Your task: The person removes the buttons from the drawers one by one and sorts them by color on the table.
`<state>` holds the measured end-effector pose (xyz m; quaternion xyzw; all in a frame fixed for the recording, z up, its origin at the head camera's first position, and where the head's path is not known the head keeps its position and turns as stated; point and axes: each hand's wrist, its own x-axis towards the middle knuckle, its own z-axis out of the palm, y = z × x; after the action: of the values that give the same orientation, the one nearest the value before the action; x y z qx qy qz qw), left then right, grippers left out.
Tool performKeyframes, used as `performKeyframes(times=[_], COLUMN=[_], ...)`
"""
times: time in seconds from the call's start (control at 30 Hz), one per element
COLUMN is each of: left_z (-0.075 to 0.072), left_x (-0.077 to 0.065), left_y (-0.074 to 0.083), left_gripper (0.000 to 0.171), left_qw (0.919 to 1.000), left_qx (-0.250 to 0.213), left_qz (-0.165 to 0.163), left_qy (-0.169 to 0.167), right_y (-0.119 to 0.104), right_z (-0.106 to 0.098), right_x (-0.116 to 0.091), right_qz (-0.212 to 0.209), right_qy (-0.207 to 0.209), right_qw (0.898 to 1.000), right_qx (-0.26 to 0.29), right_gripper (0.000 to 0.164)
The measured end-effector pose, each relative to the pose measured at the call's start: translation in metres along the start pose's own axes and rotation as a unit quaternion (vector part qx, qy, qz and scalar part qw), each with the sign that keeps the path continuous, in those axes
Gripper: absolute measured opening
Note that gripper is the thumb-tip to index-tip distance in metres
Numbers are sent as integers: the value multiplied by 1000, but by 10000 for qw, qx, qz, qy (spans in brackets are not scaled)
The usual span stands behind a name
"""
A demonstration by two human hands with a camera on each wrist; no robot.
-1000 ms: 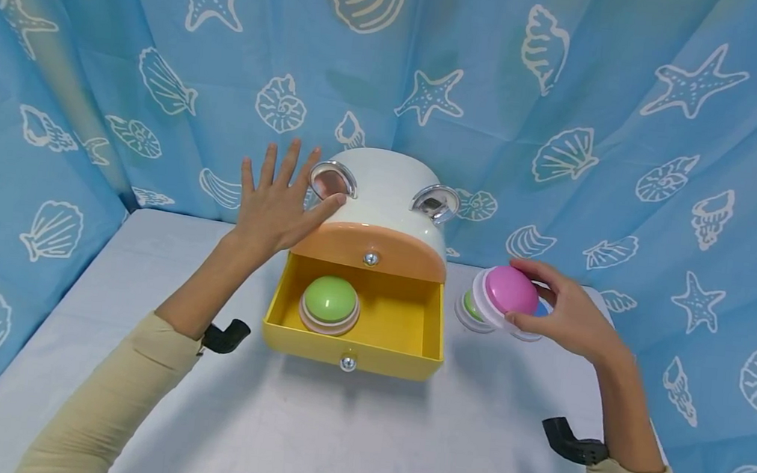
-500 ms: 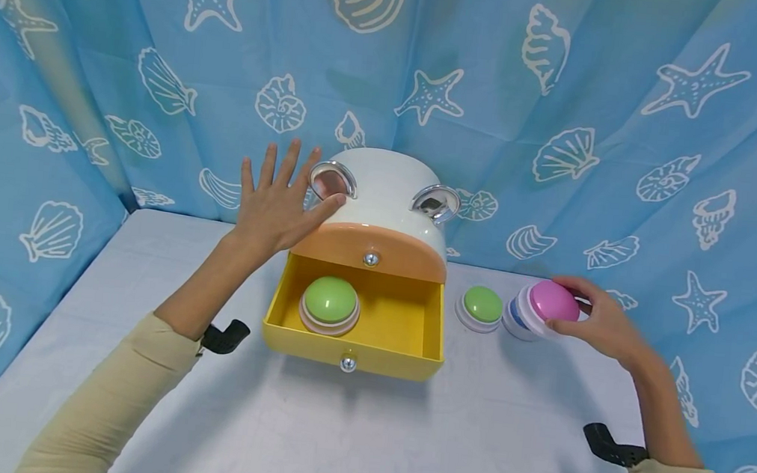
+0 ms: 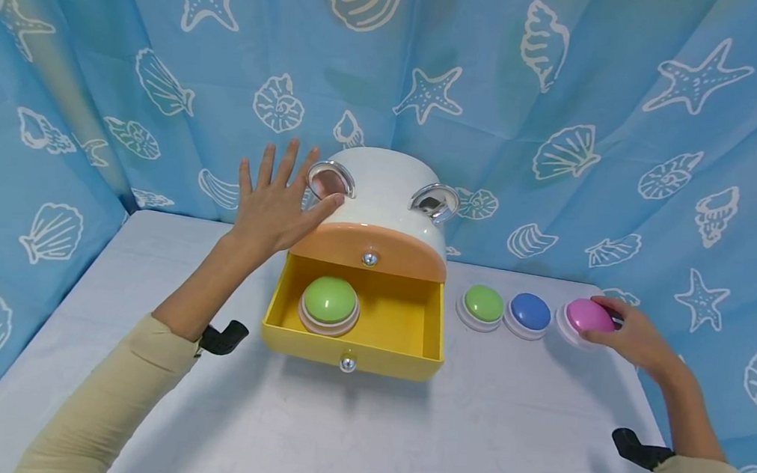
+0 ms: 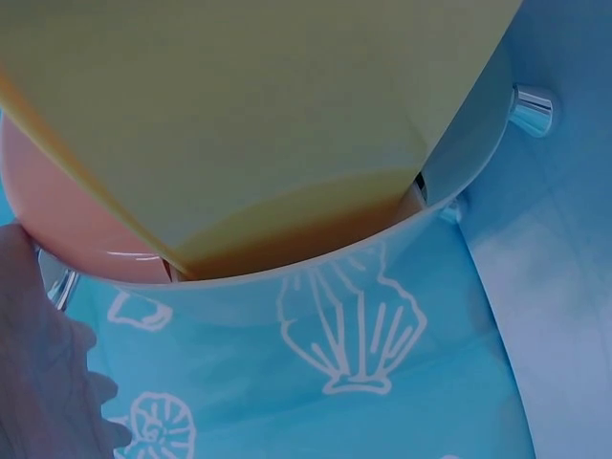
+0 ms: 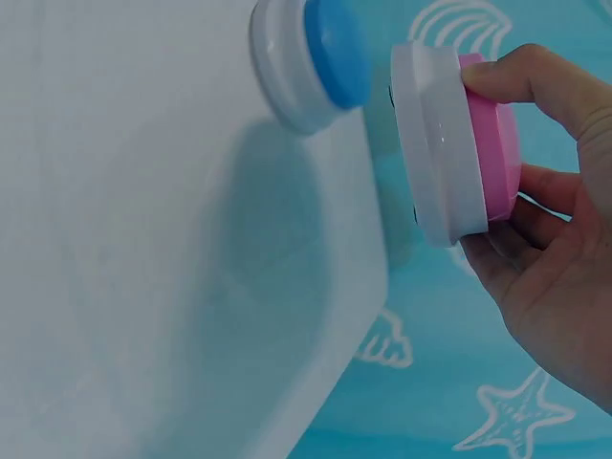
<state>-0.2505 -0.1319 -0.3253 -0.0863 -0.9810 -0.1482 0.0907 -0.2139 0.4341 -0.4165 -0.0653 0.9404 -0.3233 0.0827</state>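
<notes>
My right hand [image 3: 640, 338] grips a push button with a pink dome [image 3: 586, 315] and white base at the right end of a row. In the right wrist view the thumb and fingers pinch the pink button [image 5: 438, 143] by its sides, base close over the table. My left hand [image 3: 269, 212], fingers spread, rests against the left side of a white, frog-like cabinet [image 3: 387, 173], thumb beside one silver eye [image 3: 331, 180]. Below its orange drawer front [image 3: 371, 243], a yellow drawer [image 3: 405, 321] is pulled out. A green-domed button [image 3: 330, 300] sits inside at the left.
Left of the pink button, a blue button [image 3: 529, 313] and a second green button [image 3: 483, 306] stand on the white-covered table [image 3: 373, 446]. Blue curtains [image 3: 367, 63] with shell prints hang behind and at both sides. The table's right edge lies close to the pink button.
My right hand has carried the pink button rightward and down past the other two, uncovering the blue one. My left hand and the cabinet have stayed put.
</notes>
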Motion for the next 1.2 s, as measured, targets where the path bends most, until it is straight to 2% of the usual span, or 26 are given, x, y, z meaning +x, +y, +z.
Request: performKeyframes(times=[0.23,0.5,0.77,1.2], left_z=[1,1,1,1], left_x=[0,1,0,0], left_y=[0,1,-1,-1], left_gripper=[89,90,89,89], left_qw=[10000,10000,10000,10000], left_qx=[-7,-29,-51,-31], left_qz=[-5,-4,-38,-37], left_qy=[-4,-8,-12,-33], right_y=[21,37,37,46], right_z=[6,14,20,24], right_x=[2,12,23,35], right_qz=[383,910,1083,1183], right_qy=[14,-150,-333,-404], right_qw=[9991,9955,9934,9921], right_qx=[-169,-210,-172,-120], right_gripper=[89,93,96,94])
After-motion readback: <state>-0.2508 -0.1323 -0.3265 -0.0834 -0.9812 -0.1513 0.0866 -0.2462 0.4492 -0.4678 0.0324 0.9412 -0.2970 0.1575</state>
